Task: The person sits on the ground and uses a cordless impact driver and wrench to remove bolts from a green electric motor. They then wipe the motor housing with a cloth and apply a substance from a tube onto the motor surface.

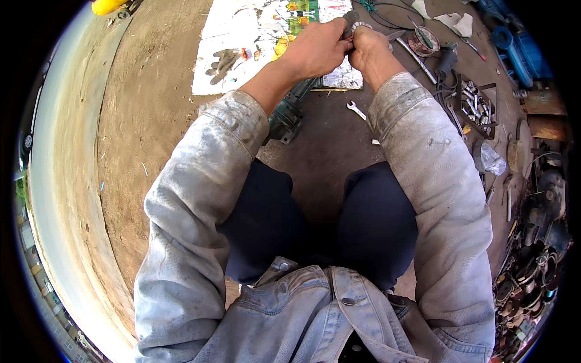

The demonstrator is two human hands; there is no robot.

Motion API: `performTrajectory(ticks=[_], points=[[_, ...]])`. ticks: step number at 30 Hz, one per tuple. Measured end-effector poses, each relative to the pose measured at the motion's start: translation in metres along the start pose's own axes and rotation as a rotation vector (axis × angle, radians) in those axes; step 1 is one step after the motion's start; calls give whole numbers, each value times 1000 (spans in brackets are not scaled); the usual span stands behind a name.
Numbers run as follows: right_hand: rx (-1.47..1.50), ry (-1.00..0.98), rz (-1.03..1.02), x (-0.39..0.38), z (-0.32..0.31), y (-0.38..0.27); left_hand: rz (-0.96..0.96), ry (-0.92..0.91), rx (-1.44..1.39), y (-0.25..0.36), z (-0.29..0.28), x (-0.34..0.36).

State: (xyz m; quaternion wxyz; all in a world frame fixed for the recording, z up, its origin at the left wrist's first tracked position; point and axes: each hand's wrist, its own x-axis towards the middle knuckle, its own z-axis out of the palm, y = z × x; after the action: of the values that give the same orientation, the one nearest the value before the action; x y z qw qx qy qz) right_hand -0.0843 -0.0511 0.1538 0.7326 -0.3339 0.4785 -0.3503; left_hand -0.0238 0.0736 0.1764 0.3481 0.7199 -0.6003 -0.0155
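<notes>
Both hands meet in front of me at the top of the view, fingers closed together around a small dark rounded part (350, 22) with a pale ribbed ring (361, 25). Its kind is hard to tell, since my fingers cover most of it. My left hand (321, 47) grips it from the left, and my right hand (370, 49) pinches it from the right. Something reddish shows between the fingertips. A pointed metal blade (396, 35) shows beside my right hand; whether I hold it is unclear. Below my left wrist sits a green metal housing (287, 116), partly hidden by my sleeve.
A printed white board (209, 39) lies on the dirt, bearing a grey work glove (224, 65). An open-ended wrench (357, 110) lies nearer. On the right are a round tin (423, 41), a corded power tool (446, 59), a tray of sockets (477, 107), blue machinery (514, 51) and scrap parts (532, 266).
</notes>
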Motion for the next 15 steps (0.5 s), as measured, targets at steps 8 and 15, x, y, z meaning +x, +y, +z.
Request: performTrajectory(ticks=[8,15], points=[[-88,-687,171,-13,-22,-32,-287,-69,-542,8,-6,1],[-305,-761,-102,-40,-5,-30,-551,224,-1552,-10,-15,0]])
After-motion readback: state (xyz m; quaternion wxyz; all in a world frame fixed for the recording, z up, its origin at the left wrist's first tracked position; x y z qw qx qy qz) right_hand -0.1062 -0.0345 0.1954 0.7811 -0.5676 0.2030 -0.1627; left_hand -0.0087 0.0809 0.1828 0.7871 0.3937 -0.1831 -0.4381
